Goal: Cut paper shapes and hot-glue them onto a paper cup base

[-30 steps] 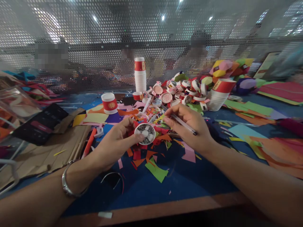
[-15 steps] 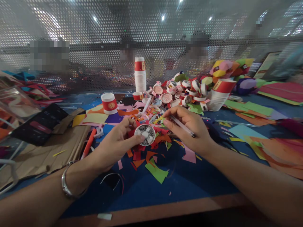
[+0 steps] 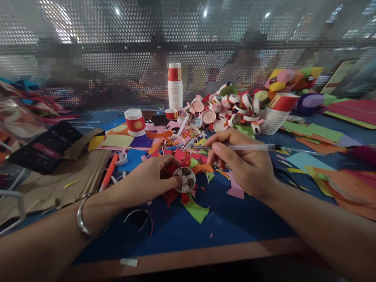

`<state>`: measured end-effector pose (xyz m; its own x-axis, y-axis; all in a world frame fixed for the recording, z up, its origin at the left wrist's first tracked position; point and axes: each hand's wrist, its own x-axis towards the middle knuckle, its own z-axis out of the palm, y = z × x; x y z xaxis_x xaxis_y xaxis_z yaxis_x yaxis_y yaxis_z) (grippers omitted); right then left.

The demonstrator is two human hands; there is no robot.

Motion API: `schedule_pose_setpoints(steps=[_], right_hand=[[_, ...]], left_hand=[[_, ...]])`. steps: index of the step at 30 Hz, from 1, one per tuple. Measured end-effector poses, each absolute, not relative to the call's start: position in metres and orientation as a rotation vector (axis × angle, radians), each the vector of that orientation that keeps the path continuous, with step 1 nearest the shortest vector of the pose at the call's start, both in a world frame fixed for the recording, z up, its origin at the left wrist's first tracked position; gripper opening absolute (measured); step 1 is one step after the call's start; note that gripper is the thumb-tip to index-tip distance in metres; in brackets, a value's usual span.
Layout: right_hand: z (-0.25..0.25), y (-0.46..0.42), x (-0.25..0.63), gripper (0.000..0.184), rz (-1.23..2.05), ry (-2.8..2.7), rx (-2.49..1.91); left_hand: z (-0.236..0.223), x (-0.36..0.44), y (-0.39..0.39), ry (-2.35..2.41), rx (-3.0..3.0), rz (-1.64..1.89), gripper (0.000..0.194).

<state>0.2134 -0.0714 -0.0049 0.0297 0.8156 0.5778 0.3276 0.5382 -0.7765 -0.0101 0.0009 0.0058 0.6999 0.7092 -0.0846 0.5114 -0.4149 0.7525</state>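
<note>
My left hand [image 3: 151, 176], with a silver bangle on its wrist, grips a cut-off paper cup base [image 3: 188, 179]. The base is a white disc with black pen patterning, and my thumb lies on its left edge. Its red sides are partly hidden behind my fingers. To the right, my right hand [image 3: 245, 166] is closed around a clear-barrelled pen [image 3: 254, 147], held almost level with its dark end pointing right. The pen is apart from the disc. Beneath both hands lie coloured paper scraps [image 3: 195, 209].
Behind my hands rises a heap of cut cup bases [image 3: 209, 116]. Stacked paper cups [image 3: 175, 94] stand at the back, more cups [image 3: 276, 117] lean at the right, and a red cup [image 3: 135, 123] stands left. A phone [image 3: 45, 147] rests over cardboard [image 3: 70, 182]. Mesh [image 3: 117, 58] closes the back.
My left hand has lowered the cup base slightly and shifted it right. In my right hand, the pen has swung from a slant to nearly level. The view has tilted a little.
</note>
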Motion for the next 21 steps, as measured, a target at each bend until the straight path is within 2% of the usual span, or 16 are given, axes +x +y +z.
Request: schedule_pose_setpoints(steps=[3,6,8,12,21], right_hand=[[-0.006,-0.071,0.214,0.010,0.540,-1.565,-1.033],[-0.006,-0.072,0.213,0.008,0.570,-1.604,-1.048],[-0.007,-0.074,0.213,0.007,0.568,-1.636,-1.055],[-0.006,-0.078,0.212,0.010,0.565,-1.702,-1.095],[-0.007,-0.074,0.208,0.013,0.671,-1.872,-1.137]], left_hand=[[0.010,-0.014,-0.003,1.020,2.402,0.325,0.032],[0.013,-0.018,-0.004,1.040,2.618,0.405,0.049],[0.013,-0.020,-0.002,1.002,2.648,0.407,0.056],[0.011,-0.020,0.003,0.872,2.564,0.359,0.058],[0.001,-0.011,0.005,0.791,2.400,0.415,0.033]])
